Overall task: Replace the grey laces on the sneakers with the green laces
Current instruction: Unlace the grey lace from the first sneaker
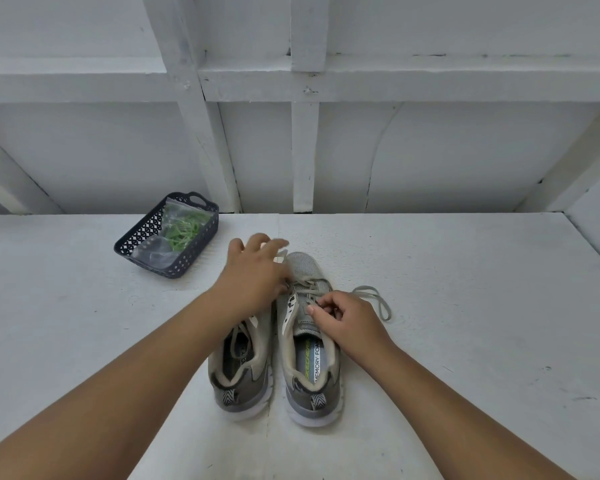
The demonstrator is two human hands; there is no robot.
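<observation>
Both sneakers sat side by side in the middle of the white tabletop [465, 306], heels toward the near edge. The right hand [347, 322] had its fingers pinched on the grey lace [378, 296] over the right sneaker [309, 341], with a loop of it trailing off to the right. The left hand [253, 275] was spread loose over the toe of the left sneaker [239, 368], not clearly gripping anything. The green laces [184, 228] were bagged in a dark basket [139, 233] far left.
</observation>
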